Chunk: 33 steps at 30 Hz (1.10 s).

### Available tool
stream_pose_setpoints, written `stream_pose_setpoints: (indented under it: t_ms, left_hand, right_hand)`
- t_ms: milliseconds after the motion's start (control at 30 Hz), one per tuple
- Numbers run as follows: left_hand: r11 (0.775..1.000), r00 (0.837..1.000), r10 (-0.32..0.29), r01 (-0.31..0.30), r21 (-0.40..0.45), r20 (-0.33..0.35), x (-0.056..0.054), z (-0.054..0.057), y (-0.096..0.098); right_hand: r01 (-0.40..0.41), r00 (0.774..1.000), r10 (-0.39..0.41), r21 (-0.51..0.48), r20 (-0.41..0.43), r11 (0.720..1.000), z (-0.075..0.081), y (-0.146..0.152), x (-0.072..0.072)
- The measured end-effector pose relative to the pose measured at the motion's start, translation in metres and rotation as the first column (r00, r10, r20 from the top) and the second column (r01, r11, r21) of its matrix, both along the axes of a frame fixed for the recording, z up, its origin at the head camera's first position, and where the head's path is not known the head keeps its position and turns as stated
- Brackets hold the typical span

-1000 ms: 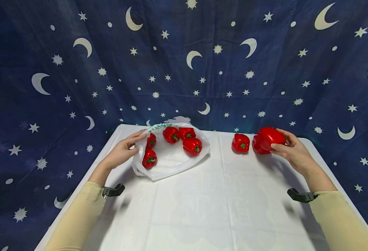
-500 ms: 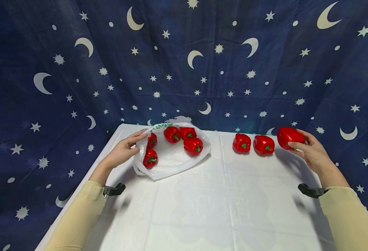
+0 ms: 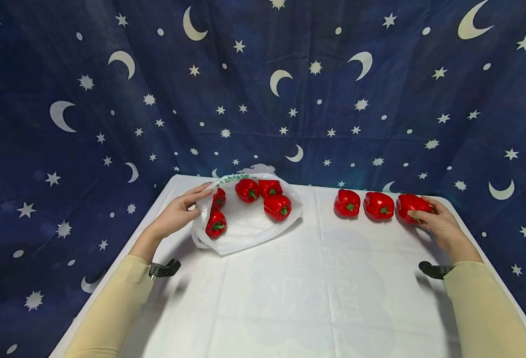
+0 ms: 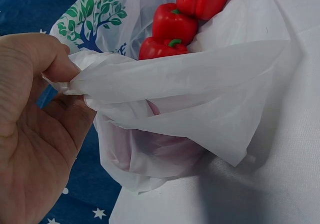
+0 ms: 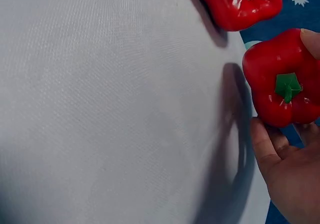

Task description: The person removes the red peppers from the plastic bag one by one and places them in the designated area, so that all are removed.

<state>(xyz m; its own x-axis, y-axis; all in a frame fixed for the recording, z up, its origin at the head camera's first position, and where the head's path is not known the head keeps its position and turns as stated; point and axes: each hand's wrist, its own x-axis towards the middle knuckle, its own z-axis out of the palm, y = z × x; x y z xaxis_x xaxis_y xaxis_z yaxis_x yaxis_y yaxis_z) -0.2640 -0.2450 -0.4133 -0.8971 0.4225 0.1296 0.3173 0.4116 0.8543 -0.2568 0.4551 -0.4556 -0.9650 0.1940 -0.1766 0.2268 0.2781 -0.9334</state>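
Note:
My left hand (image 3: 175, 216) pinches the rim of a white plastic bag (image 3: 249, 232) that lies with its mouth toward me. Several red bell peppers (image 3: 277, 207) with green stems are inside it. In the left wrist view, thumb and finger grip the bunched edge beside a printed green tree (image 4: 95, 17). At the far right of the table, my right hand (image 3: 444, 227) holds another red bell pepper (image 5: 280, 64) from its right side, fingers around it. Left of that pepper stand two more, a near one (image 3: 378, 207) and a farther one (image 3: 347, 203), in a row.
A white cloth covers the table (image 3: 280, 298). Its right edge runs close to my right hand. Behind and beside the table hangs a dark blue curtain (image 3: 245, 64) with moons and stars. Black straps (image 3: 164, 269) circle both wrists.
My right hand has carried the bell pepper rightward past the second one, then lowered it to the end of the row. The left hand keeps its hold on the bag.

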Motion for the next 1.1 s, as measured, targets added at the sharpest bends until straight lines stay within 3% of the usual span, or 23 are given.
stream_pose_setpoints:
  t_ms: [433, 1100]
  left_hand:
    - [1.000, 1.000, 0.011, -0.011, -0.008, 0.017, 0.001, 0.001, 0.002]
    - [1.000, 1.000, 0.006, -0.005, -0.010, 0.028, 0.000, 0.001, 0.001]
  right_hand:
    - [0.051, 0.998, -0.053, 0.047, 0.041, 0.998, -0.006, 0.001, -0.004]
    - [0.073, 0.996, -0.074, 0.025, 0.056, 0.997, -0.006, 0.000, -0.011]
